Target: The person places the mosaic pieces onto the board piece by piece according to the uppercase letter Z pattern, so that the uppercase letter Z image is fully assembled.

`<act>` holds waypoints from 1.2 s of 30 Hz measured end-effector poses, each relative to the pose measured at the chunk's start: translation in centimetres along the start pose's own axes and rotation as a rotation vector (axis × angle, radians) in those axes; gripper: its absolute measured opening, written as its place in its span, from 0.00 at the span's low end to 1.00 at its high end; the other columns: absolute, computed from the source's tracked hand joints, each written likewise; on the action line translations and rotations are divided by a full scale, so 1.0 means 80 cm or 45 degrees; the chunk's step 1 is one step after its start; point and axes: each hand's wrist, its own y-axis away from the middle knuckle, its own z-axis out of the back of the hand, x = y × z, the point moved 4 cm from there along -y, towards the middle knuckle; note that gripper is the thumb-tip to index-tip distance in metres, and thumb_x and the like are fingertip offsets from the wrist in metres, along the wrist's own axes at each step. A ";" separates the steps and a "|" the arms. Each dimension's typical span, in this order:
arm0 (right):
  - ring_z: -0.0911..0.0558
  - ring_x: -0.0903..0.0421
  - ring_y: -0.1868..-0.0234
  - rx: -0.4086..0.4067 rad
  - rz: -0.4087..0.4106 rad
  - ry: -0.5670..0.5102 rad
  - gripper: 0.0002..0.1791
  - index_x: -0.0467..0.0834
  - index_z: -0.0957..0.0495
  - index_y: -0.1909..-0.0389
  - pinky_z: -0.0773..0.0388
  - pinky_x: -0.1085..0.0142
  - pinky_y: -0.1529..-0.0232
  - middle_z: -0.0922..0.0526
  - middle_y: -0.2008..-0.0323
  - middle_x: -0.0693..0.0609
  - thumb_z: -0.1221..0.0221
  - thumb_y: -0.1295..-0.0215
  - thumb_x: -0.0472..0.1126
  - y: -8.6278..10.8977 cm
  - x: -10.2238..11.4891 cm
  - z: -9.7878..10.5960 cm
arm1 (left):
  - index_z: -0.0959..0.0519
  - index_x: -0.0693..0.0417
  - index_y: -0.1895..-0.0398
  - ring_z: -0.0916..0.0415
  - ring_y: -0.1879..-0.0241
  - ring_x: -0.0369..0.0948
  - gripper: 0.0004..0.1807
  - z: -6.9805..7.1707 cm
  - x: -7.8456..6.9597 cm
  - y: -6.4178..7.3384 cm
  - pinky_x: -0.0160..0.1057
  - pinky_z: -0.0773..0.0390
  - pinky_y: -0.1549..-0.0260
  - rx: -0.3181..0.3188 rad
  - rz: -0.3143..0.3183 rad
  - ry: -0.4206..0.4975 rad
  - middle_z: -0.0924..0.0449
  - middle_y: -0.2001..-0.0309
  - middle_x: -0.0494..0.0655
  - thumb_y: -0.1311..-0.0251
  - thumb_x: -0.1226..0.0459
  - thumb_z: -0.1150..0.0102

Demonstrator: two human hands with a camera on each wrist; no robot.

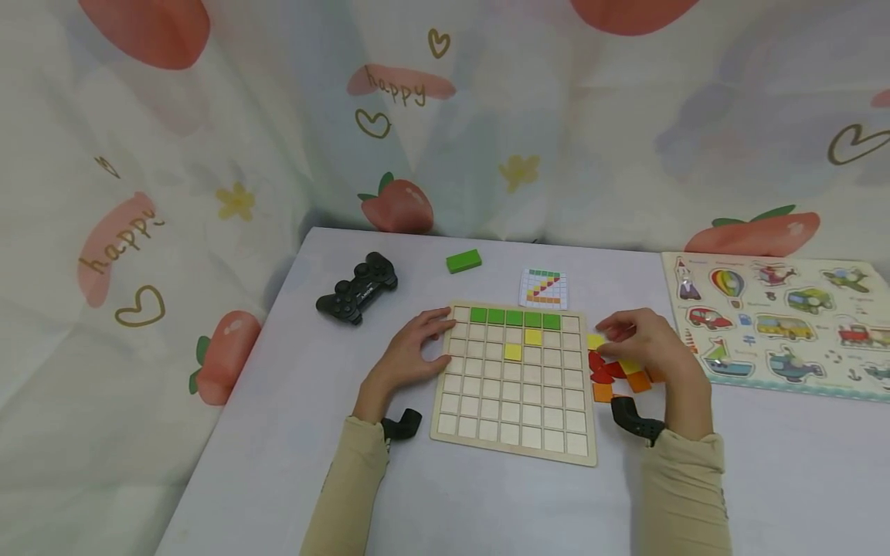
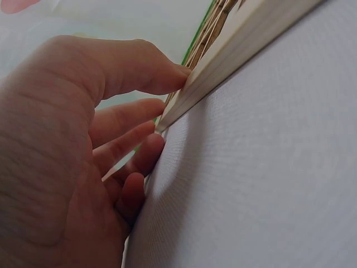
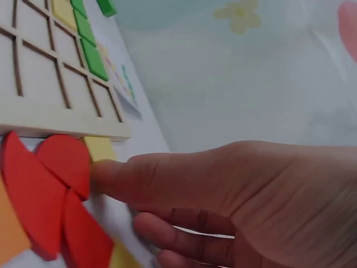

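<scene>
A wooden grid board [image 1: 514, 455] lies on the table, with a row of green square tiles [image 1: 514, 318] at its top and two yellow tiles [image 1: 533, 337] below them. My left hand [image 1: 410, 347] rests at the board's left edge; in the left wrist view its thumb [image 2: 150, 72] touches the wooden side. Right of the board, my right hand [image 1: 647, 340] pinches a yellow square tile [image 1: 595, 342] between thumb and fingers. Beneath and beside that hand lie red rounded pieces [image 3: 33, 195], orange squares [image 1: 602, 392] and more yellow tiles.
Behind the board lies a small pattern card [image 1: 544, 289], with a green block [image 1: 463, 261] to its left. A black game controller [image 1: 358, 289] sits at the back left. A picture puzzle board [image 1: 779, 324] of vehicles covers the right side. A printed curtain [image 1: 473, 131] hangs behind the table.
</scene>
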 end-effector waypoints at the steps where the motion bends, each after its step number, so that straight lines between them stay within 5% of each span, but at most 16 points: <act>1: 0.27 0.44 0.57 -0.005 -0.004 0.000 0.22 0.34 0.20 0.48 0.25 0.61 0.61 0.22 0.59 0.41 0.32 0.41 0.40 -0.001 -0.002 -0.001 | 0.25 0.52 0.35 0.27 0.47 0.41 0.32 0.000 0.000 0.001 0.47 0.30 0.44 -0.003 0.000 0.003 0.37 0.29 0.44 0.46 0.61 0.34; 9: 0.30 0.39 0.52 -0.095 -0.075 -0.007 0.23 0.34 0.22 0.46 0.25 0.53 0.56 0.29 0.52 0.35 0.34 0.39 0.42 -0.007 -0.013 -0.006 | 0.25 0.53 0.35 0.26 0.47 0.42 0.31 0.000 0.002 0.003 0.46 0.29 0.45 -0.035 -0.016 0.003 0.36 0.29 0.45 0.46 0.62 0.34; 16: 0.27 0.43 0.56 -0.126 0.001 0.036 0.22 0.33 0.22 0.49 0.25 0.61 0.61 0.23 0.58 0.39 0.34 0.39 0.42 -0.007 -0.006 -0.003 | 0.25 0.51 0.34 0.27 0.46 0.40 0.32 -0.001 0.002 0.002 0.45 0.30 0.44 -0.011 0.005 0.005 0.37 0.29 0.42 0.45 0.61 0.34; 22: 0.25 0.45 0.59 -0.072 0.185 0.023 0.19 0.33 0.19 0.55 0.24 0.60 0.61 0.21 0.61 0.41 0.31 0.43 0.41 -0.011 0.045 -0.020 | 0.25 0.51 0.34 0.27 0.47 0.40 0.31 0.000 0.002 0.000 0.45 0.30 0.44 -0.009 -0.007 -0.006 0.37 0.29 0.42 0.45 0.61 0.34; 28: 0.23 0.53 0.65 0.096 0.446 0.071 0.14 0.37 0.17 0.62 0.25 0.59 0.61 0.19 0.66 0.49 0.29 0.47 0.39 -0.019 0.108 -0.078 | 0.25 0.53 0.35 0.27 0.47 0.41 0.31 0.002 0.001 0.002 0.46 0.29 0.45 -0.019 -0.024 0.010 0.36 0.29 0.44 0.46 0.62 0.34; 36: 0.26 0.58 0.69 0.215 0.578 0.176 0.11 0.44 0.19 0.69 0.26 0.63 0.64 0.22 0.72 0.55 0.27 0.52 0.39 -0.018 0.143 -0.124 | 0.26 0.52 0.34 0.27 0.46 0.41 0.32 0.001 0.000 0.001 0.45 0.30 0.44 -0.003 0.001 0.016 0.37 0.29 0.43 0.45 0.60 0.34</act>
